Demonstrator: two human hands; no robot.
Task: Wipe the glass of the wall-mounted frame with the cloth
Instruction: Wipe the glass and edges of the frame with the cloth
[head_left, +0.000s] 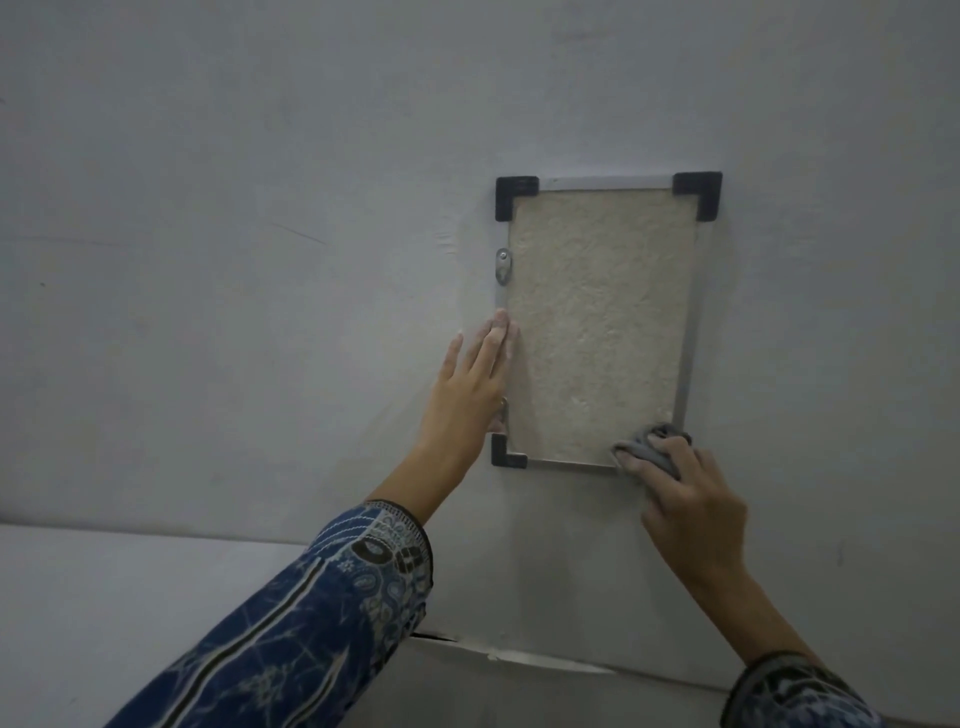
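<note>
Wiping under way: right hand (685, 499), fingers clamped on bunched grey cloth (652, 448), presses the frame (597, 322) glass at its lower-right corner, picture centre-right. Left hand (470, 387), fingers straight and together, steadies the left edge. Next move likely calls for sweeping upward across unwiped glass.

The wall (260, 156) is plain pale grey. The frame (688, 343) is silver with black corners (515, 195); its glass (597, 322) shows mottled beige. The cloth (652, 451), lower right, is grey. The sleeves (311, 623) are dark blue with white and black paisley print.

one frame (597, 322), one cloth (655, 448), two hands (470, 387) (688, 501)
</note>
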